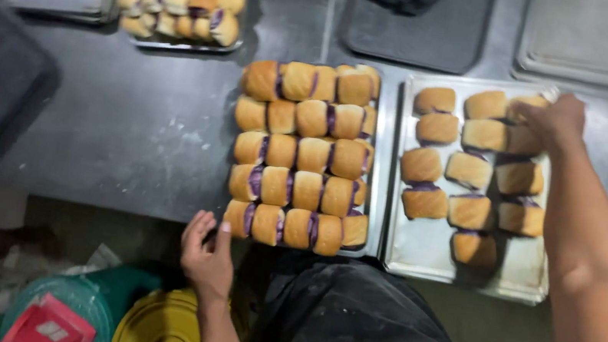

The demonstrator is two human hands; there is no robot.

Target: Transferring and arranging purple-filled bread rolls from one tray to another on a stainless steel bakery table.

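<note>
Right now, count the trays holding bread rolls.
3: the back-left tray, the packed middle tray, and the right tray under the right hand. More may lie beyond the frame.

red box with white label (51, 326), bottom left, under table edge

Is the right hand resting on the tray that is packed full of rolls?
No, the right hand reaches the far corner of the half-filled tray, beside the packed tray.
</note>
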